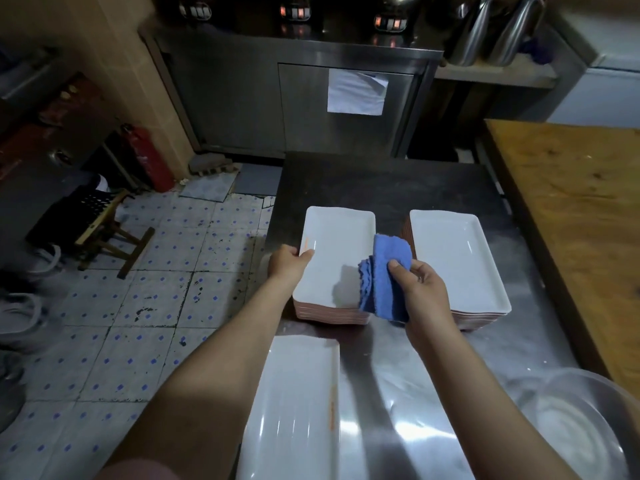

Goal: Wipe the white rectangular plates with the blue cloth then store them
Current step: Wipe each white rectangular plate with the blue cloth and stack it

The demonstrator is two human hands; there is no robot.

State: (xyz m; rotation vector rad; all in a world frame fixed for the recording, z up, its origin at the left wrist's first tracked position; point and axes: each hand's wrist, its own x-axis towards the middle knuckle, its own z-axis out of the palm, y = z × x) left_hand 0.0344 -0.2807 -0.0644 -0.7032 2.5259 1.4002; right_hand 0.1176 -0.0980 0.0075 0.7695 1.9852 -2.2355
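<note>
**Cloth poised at the rim of the top plate**

At the centre of the frame, the left hand grips the left rim of the top plate on the left stack, with the thumb lying on the rim. That hold looks meant to steady the plate, or to lift it off the pile, while the other hand works.

The right hand pinches the folded cloth between thumb and fingers. The cloth hangs at the plate's right rim, over the gap between the two stacks, and throws a shadow on the white surface. Folded, it makes a thick pad, and a firm pinch should stop it slipping during a wipe.

The right stack stands just beside the left one, right of centre, on the steel table. Which pile is wiped and which is waiting, I cannot tell. Another plate lies at bottom centre. A metal bowl sits at lower right, and a wooden top runs along the right edge. Piles set side by side within reach probably let each plate pass from one to the next with little carrying.
</note>
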